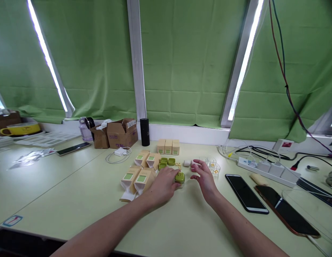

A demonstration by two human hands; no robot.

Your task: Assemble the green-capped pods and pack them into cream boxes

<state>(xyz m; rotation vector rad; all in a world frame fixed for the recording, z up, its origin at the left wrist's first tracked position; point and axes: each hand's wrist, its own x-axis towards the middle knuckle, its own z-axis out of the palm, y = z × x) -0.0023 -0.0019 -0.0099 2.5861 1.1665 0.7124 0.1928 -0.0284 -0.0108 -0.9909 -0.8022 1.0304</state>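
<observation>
Gripping the small glossy olive-green rounded-square container (180, 177) looks like the step in hand in the head view. It sits between the 2 hands, on or just over the pale yellow-green surface (182, 228), with what seems a clear part beneath. The next move probably calls for a steady hold on the left and free fingers on the right. The left hand (166, 184) is curled nearly closed, thumb and fingertips on the container's left side. The right hand (205, 180) is about half open, thumb spread from curved fingers, nothing between them; whether a fingertip touches the small white plastic-looking piece (186, 163) nearby, I cannot tell. Behind the container lie small olive-green square cups (171, 161) and tiny gold-coloured pieces (178, 165); left of it stand 4 brown cardboard boxes with green labels (144, 179).
</observation>
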